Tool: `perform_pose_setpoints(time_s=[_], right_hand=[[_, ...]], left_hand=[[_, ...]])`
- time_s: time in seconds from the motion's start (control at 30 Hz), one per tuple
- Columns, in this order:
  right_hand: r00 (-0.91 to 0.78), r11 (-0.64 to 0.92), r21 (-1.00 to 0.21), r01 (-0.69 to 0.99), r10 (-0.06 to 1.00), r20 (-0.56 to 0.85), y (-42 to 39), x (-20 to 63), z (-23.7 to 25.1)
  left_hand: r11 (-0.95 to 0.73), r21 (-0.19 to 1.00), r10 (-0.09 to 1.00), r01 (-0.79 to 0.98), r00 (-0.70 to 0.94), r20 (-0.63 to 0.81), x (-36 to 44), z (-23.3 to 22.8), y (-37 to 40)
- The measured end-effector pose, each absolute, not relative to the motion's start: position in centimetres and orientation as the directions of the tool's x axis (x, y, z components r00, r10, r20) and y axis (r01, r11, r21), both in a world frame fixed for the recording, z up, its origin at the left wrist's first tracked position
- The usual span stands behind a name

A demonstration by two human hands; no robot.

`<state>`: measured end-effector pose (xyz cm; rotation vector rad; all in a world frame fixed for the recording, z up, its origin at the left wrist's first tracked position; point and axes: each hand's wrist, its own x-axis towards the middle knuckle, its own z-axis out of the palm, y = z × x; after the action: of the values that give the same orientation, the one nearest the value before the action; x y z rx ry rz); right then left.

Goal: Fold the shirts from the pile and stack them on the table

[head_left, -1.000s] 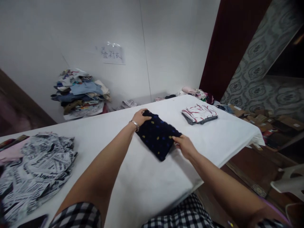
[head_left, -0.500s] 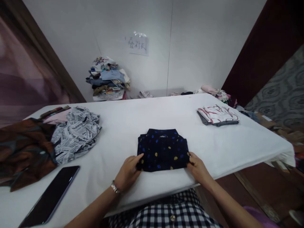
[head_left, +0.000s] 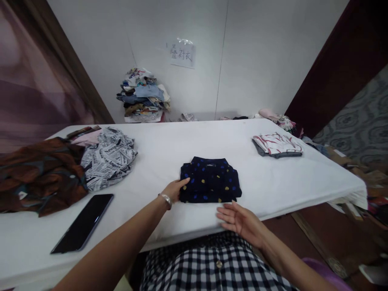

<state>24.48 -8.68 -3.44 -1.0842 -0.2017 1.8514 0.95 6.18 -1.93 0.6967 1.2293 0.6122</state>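
Note:
A dark navy shirt (head_left: 212, 182) with blue and yellow spots lies folded into a neat rectangle, its collar pointing away from me. My left hand (head_left: 176, 190) grips the shirt's left edge, thumb on top and the other fingers partly hidden beneath the cloth. Just off the shirt's lower right corner, my right hand (head_left: 238, 220) is turned palm inward with fingers stretched out, holding nothing.
On the left of the white-covered table (head_left: 157, 141) are a brown shirt (head_left: 45, 173), a newsprint-patterned shirt (head_left: 110, 159) and a black phone (head_left: 83, 222). Folded white-and-red clothing (head_left: 277, 143) lies at the right. A clothes pile (head_left: 144, 95) stands by the wall.
My right hand has let go of the shirt's right edge and drawn back toward me, fingers opening. My left hand stays on the left edge. The view has shifted slightly.

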Motion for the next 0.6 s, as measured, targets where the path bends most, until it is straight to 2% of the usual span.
perform_pose_setpoints(time_s=[0.1,0.23,0.33,0.4,0.5,0.6], right_hand=[[-0.202,-0.497,-0.51,-0.702,0.826,-0.526,-6.8,22.5,-3.9],[-0.213,-0.411,-0.491,-0.768,0.887,-0.41,-4.2,21.4,-3.3],[-0.151,-0.367,-0.492,-0.789,0.893,-0.423,-3.1,21.1,-2.7],[-0.096,-0.369,-0.519,-0.771,0.873,-0.478,-2.8,20.6,-2.7],[0.044,-0.344,-0.581,-0.737,0.834,-0.55,-2.7,19.7,-3.3],[0.126,-0.276,-0.586,-0.762,0.824,-0.552,-2.8,19.2,-4.0]], left_hand=[[0.617,0.781,0.779,-0.099,0.221,-0.587,2.3,-1.6,5.5],[0.46,0.877,0.864,-0.135,0.296,-0.408,2.2,-1.2,2.7],[0.211,0.974,0.948,0.083,0.226,-0.225,1.5,-1.6,0.2],[0.064,0.964,0.974,0.257,0.196,-0.117,1.1,-2.4,-1.2],[-0.033,0.925,0.972,0.378,0.229,-0.058,0.8,-3.8,-3.0],[-0.054,0.914,0.972,0.403,0.229,-0.044,0.9,-4.4,-4.0]])
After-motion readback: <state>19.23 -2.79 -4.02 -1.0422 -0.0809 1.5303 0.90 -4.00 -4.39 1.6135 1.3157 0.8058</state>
